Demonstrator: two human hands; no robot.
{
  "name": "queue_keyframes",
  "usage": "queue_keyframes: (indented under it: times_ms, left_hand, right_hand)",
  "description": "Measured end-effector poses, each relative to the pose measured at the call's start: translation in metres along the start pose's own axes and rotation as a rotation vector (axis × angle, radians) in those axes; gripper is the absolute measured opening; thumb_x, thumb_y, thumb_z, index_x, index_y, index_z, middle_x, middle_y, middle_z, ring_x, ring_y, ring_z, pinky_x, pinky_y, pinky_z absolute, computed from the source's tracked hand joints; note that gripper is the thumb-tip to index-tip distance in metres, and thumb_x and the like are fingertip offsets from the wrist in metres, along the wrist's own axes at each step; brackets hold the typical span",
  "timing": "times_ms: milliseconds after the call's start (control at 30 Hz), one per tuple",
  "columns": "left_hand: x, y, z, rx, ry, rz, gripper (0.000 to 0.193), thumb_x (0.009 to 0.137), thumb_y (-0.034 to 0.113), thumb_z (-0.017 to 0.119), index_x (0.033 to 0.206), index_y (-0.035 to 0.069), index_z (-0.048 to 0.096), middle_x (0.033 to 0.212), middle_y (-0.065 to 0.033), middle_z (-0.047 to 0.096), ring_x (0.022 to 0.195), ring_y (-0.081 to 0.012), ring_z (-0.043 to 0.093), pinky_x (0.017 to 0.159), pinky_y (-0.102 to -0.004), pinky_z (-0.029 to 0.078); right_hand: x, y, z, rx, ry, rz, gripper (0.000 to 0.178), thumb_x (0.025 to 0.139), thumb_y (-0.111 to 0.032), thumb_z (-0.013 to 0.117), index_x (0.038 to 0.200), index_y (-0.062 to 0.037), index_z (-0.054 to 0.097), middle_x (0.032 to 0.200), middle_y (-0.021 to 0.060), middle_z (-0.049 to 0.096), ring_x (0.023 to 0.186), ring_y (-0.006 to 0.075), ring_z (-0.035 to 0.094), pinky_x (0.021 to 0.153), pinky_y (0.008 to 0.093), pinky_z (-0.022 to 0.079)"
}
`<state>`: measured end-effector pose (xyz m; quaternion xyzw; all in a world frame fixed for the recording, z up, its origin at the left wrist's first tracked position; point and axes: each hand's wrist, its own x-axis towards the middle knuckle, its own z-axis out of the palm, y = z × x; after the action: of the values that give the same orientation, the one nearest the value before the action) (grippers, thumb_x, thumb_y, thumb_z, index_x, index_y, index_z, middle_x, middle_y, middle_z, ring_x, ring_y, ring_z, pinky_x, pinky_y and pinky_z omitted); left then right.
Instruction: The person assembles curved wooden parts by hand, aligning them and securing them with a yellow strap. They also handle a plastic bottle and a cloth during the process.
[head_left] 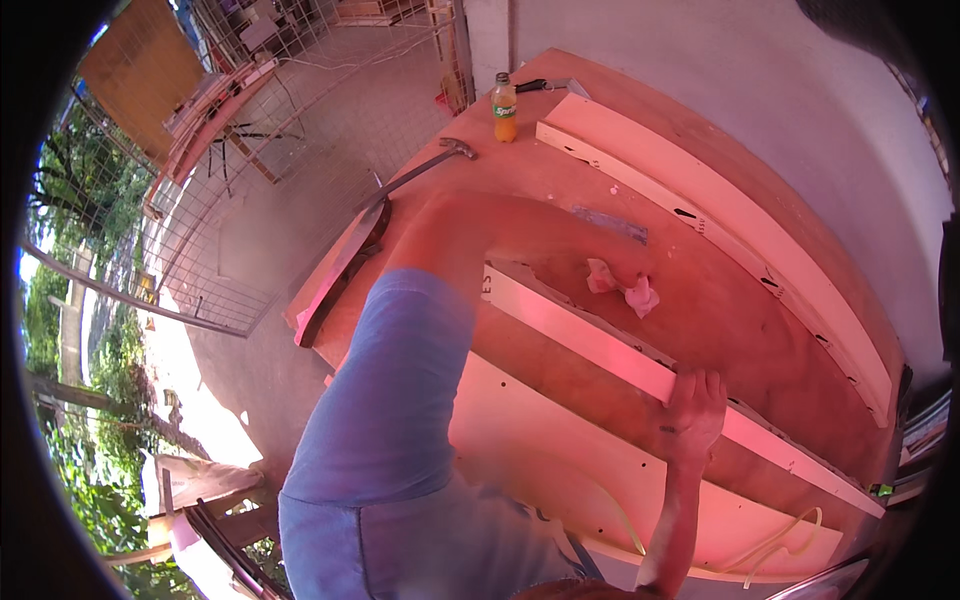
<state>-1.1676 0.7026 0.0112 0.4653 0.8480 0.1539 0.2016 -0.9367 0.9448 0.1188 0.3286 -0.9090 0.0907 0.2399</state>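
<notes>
On the plywood worktop [560, 180] in front of me, a long pale board [600, 345] stands on its edge and runs from near my left elbow out to the right and toward me. My right hand [695, 405] grips its top edge about midway along, fingers curled over the far side and the thumb on the near face. My left hand [620, 285] reaches across to the far side of the board and rests by a crumpled pink rag [640, 297]. I cannot tell whether those fingers are closed on the rag or only lying against it.

I judge the board to be stiff but thin for its length, so it will likely whip or sag at the ends if I lift it from one point. It looks light enough for one person. The face looks smooth and could slip, while the top edge is narrow and gives a firm pinch. Taking hold with both hands spread well apart along that edge would keep it from tipping flat.

A second pale panel [530, 440] lies flat on the near side of it, and two more long strips [700, 215] lie farther off to the right. A hammer [440, 160] lies toward the far left edge, and a bottle of orange drink [505, 108] stands at the far end.
</notes>
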Motion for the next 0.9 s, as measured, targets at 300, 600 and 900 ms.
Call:
queue_keyframes:
  times_ms: [300, 600, 900]
  left_hand:
    - [0.133, 0.052, 0.085, -0.370, -0.001, 0.283, 0.036, 0.082, 0.015, 0.062, 0.117, 0.009, 0.071, 0.103, -0.0178, 0.074, 0.094, -0.0335, 0.070, 0.081, -0.0455, 0.055]
    - [0.137, 0.041, 0.096, -0.428, 0.080, 0.206, 0.039, 0.086, 0.012, 0.059, 0.124, 0.007, 0.064, 0.111, -0.0186, 0.070, 0.101, -0.0301, 0.068, 0.085, -0.0425, 0.054]
    - [0.117, 0.085, 0.056, -0.486, 0.055, 0.005, 0.040, 0.091, 0.016, 0.063, 0.128, 0.004, 0.053, 0.111, -0.0172, 0.064, 0.105, -0.0286, 0.063, 0.089, -0.0405, 0.051]
  right_hand:
    - [0.003, 0.000, 0.000, -0.003, 0.045, -0.008, 0.040, 0.070, -0.020, 0.076, 0.103, -0.0022, 0.063, 0.085, 0.0116, 0.061, 0.078, 0.0320, 0.059, 0.070, 0.0435, 0.049]
    - [-0.030, -0.005, 0.006, 0.017, 0.026, 0.046, 0.042, 0.062, -0.012, 0.067, 0.103, -0.0037, 0.064, 0.092, 0.0079, 0.063, 0.082, 0.0243, 0.059, 0.077, 0.0372, 0.049]
    - [-0.029, -0.008, 0.006, 0.029, 0.052, 0.068, 0.044, 0.058, -0.009, 0.065, 0.102, -0.0048, 0.065, 0.095, 0.0078, 0.067, 0.083, 0.0242, 0.061, 0.076, 0.0362, 0.050]
